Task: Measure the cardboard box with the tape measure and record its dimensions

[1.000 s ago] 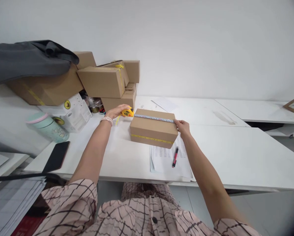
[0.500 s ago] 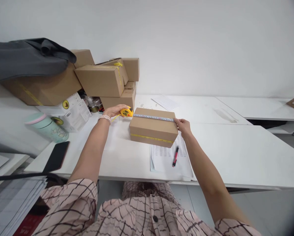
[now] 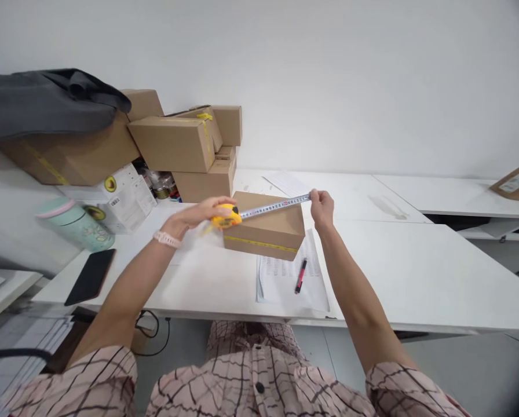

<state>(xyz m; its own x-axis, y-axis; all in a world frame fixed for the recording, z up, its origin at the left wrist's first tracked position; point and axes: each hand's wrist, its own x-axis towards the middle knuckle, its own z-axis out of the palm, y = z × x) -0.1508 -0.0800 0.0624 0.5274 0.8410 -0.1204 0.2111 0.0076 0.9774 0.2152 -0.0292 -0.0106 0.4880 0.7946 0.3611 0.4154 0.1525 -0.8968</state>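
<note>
My left hand [image 3: 203,213] grips the yellow case of a tape measure [image 3: 226,216], just above the left end of a cardboard box [image 3: 263,234]. The tape's silver blade runs out to the right and slants upward over the box top. Its far end is pinched in the fingers of my right hand [image 3: 322,207], past the box's upper right corner. A yellow strip crosses the front side of the box. Under the box's right part lie printed sheets [image 3: 281,281], with a red and black pen [image 3: 301,276] on them.
Stacked cardboard boxes [image 3: 172,142] and a dark grey bag [image 3: 46,110] are at the left against the wall. Near them stand a mint tumbler [image 3: 77,225] and a white avocado-printed box [image 3: 127,194]. A black phone [image 3: 90,277] lies at the white table's [image 3: 225,289] left edge.
The tape blade has gone from lying straight across the box top to a slant above it. My right hand has risen off the box edge; my left has come lower and nearer.
</note>
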